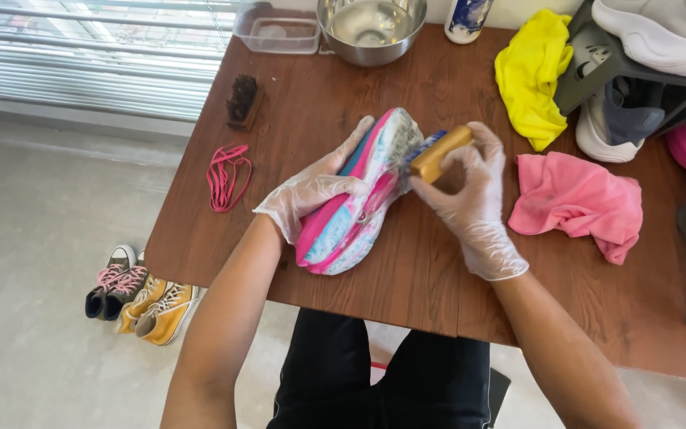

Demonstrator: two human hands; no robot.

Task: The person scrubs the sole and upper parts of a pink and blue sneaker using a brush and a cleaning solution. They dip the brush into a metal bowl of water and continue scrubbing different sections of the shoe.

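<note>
Our left hand (pixel 315 189) wraps its gloved fingers around a pink-and-blue sneaker (pixel 359 195) lying above the brown wooden desk (pixel 406 270); our right hand (pixel 470 191) grips a wooden brush (pixel 438 152) against it. The desk stands on a pale floor (pixel 41 318) by a window with blinds (pixel 81 56). We count two cloths, one yellow (pixel 529 75), one pink (pixel 577 199), one steel bowl (pixel 371 28), and four sneakers on the floor (pixel 140 298).
</note>
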